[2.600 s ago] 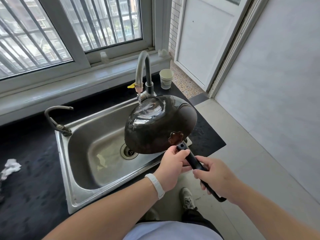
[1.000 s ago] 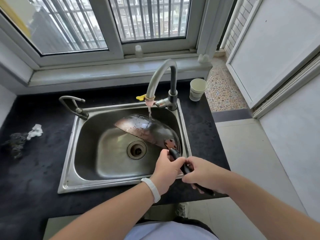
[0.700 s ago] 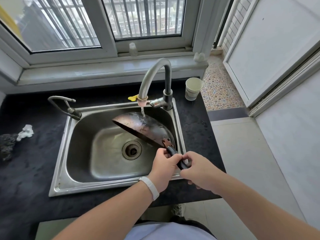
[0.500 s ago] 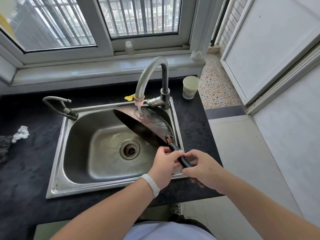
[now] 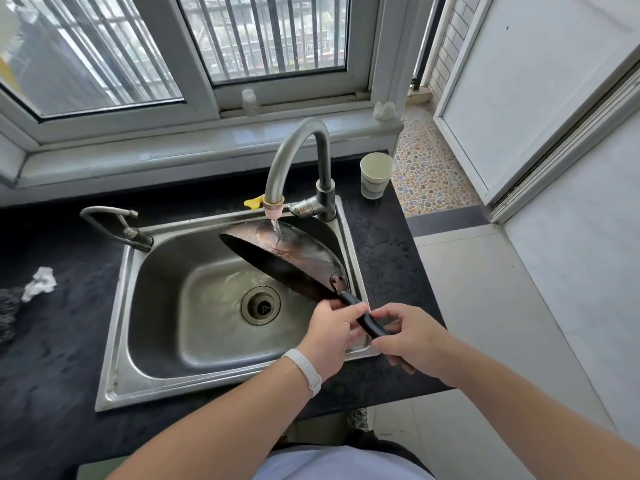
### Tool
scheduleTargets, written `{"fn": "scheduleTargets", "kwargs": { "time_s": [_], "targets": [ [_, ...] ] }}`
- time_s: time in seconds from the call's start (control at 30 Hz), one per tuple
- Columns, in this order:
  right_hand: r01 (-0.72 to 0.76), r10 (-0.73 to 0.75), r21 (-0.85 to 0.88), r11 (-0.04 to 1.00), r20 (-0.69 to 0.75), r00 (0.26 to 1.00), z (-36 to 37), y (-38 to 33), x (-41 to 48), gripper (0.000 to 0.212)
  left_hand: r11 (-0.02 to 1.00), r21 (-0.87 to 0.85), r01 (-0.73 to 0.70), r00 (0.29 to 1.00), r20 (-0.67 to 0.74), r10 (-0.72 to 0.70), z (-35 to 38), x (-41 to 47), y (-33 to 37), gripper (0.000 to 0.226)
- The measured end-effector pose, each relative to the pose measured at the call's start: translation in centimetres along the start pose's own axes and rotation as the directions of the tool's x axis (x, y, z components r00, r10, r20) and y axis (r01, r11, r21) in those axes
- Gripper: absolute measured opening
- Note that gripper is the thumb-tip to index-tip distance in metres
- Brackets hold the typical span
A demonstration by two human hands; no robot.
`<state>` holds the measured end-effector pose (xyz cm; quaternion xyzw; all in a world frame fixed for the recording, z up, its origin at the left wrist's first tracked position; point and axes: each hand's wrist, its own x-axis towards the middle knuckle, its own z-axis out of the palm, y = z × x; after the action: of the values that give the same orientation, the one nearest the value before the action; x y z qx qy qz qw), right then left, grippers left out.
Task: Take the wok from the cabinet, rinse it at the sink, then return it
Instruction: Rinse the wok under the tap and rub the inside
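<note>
A dark, worn wok (image 5: 294,258) is tilted on its side over the right half of the steel sink (image 5: 162,306), its round bottom facing up and right. Water runs from the curved tap (image 5: 294,157) onto that bottom near the far rim. The wok's black handle (image 5: 363,317) points toward me. My left hand (image 5: 332,337), with a white wristband, grips the handle close to the pan. My right hand (image 5: 412,337) grips the handle further back and hides its end.
A paper cup (image 5: 375,174) stands on the black counter (image 5: 52,358) right of the tap. A second small tap (image 5: 114,223) sits at the sink's back left corner. A crumpled tissue (image 5: 40,284) lies at the far left. A window and sill run behind.
The wok was turned from held high with its bottom toward me to low and tilted on edge in the sink. Over the last second it rolled further, and water still hits its bottom.
</note>
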<state>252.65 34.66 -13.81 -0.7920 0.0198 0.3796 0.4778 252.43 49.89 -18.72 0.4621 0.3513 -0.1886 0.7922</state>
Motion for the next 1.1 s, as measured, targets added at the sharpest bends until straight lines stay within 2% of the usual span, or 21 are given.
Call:
{"fn": "scheduleTargets", "kwargs": {
  "time_s": [0.27, 0.63, 0.97, 1.1],
  "targets": [
    [-0.031, 0.029, 0.17, 0.985, 0.013, 0.999, -0.3, 0.9, -0.4, 0.026, 1.0, 0.009, 0.02, 1.0, -0.013, -0.02, 0.7, -0.5, -0.3, 0.035],
    [0.001, -0.003, 0.161, 0.987, 0.012, 1.0, 0.9, 2.9, -0.5, 0.033, 0.999, 0.049, -0.004, 1.0, -0.012, 0.004, 0.1, -1.1, -1.1, 0.043],
    [0.029, -0.028, 0.2, 0.979, -0.008, 1.0, 2.3, 5.1, -2.1, 0.039, 0.995, 0.096, -0.036, 0.999, 0.019, 0.034, -0.5, -2.4, -2.6, 0.031],
    [0.045, -0.041, 0.232, 0.972, -0.023, 0.999, 2.7, 5.3, -2.6, 0.039, 0.992, 0.119, -0.046, 0.999, 0.01, 0.046, -0.6, -2.6, -3.1, 0.033]
  ]
}}
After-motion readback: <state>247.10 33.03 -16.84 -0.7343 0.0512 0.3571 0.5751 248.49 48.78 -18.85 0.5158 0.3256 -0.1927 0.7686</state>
